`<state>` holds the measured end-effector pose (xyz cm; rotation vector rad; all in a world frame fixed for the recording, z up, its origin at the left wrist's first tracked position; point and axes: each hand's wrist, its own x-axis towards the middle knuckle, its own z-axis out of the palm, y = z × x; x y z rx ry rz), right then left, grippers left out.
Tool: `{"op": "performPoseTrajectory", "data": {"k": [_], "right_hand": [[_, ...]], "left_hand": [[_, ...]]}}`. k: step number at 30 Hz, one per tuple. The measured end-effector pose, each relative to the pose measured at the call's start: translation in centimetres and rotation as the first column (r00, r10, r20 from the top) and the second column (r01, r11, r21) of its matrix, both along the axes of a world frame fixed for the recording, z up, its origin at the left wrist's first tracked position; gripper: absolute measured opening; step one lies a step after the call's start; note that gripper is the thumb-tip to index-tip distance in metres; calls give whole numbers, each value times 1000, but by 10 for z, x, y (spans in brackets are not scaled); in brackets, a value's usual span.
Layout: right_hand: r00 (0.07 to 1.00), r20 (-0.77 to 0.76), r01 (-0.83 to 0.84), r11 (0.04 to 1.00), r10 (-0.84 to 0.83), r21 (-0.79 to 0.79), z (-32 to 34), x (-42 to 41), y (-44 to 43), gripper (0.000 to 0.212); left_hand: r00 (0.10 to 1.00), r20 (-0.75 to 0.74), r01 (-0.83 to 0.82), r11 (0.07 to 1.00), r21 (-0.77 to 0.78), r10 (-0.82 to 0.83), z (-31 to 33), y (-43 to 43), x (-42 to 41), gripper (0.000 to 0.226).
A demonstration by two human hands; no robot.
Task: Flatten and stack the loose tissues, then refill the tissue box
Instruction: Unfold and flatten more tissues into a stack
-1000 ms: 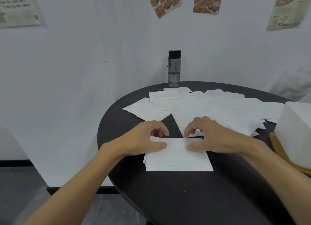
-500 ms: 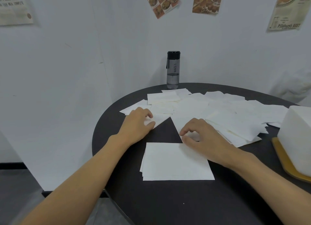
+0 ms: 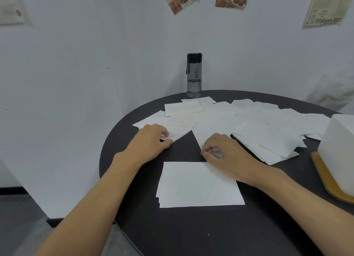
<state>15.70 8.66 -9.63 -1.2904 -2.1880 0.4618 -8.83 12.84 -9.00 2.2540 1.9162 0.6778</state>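
I am in the gathering step: the stack point(image 3: 199, 185) lies squared on the near middle of the table point(image 3: 191, 236), and both hands are out beyond it at the loose tissues point(image 3: 258, 125) spread over the far half. My left hand point(image 3: 151, 141) pinches the near corner of a loose sheet point(image 3: 178, 134) between thumb and forefinger, at the left of the spread. My right hand point(image 3: 228, 156) is curled over the tip of a second sheet point(image 3: 208, 131) just past the stack's far edge; the fingers hide the contact, so I cannot tell whether it grips or only rests. The next move, I judge, calls for drawing one sheet near, smoothing it and squaring it on the stack without dragging its neighbours. Dark table shows between the hands and around the stack. The loose sheet lies near the table's left rim, so I would pull inward. The tissue box point(image 3: 341, 150) stands on its tray point(image 3: 323, 177) at the right, well apart from the stack.
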Motion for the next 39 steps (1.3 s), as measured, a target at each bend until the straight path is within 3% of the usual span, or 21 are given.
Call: {"op": "performPoseTrajectory", "data": {"k": [4, 9, 14, 17, 20, 24, 27, 35, 37, 39], "right_hand": [[1000, -2, 6, 1000, -6, -2, 0, 0, 1, 17], [1000, 12, 4, 1000, -4, -3, -1, 0, 2, 17], [1000, 4, -8, 1000, 9, -10, -3, 1, 4, 18], [1000, 9, -5, 1000, 5, -14, -3, 1, 4, 17], [1000, 13, -14, 1000, 14, -9, -2, 0, 4, 19], [999, -21, 24, 1000, -24, 13, 0, 0, 0, 15], [990, -113, 92, 992, -82, 91, 3, 0, -3, 13], [868, -470, 189, 982, -161, 13, 19, 3, -5, 58], [843, -519, 173, 985, -141, 13, 24, 3, -6, 54], [822, -563, 133, 990, -88, 40, 27, 3, -7, 36]], "left_hand": [[1000, -11, 4, 1000, 19, -4, 0, -2, -3, 31], [994, 105, 34, 999, 27, -37, 2, -3, -6, 17], [993, 85, 84, 996, 37, -86, -1, 0, -10, 34], [990, 115, 78, 996, 51, -83, -1, 0, -10, 29], [988, 145, 42, 992, 119, -59, 2, -5, -8, 25], [990, 136, -12, 943, 332, -36, 13, -15, -3, 24], [990, 119, 12, 897, 442, -72, 18, -22, 5, 23], [960, 153, 119, 835, 537, -235, 37, -48, 31, 20], [943, 174, 152, 831, 535, -284, 42, -54, 36, 19], [931, 172, 188, 825, 533, -323, 47, -59, 41, 19]]}}
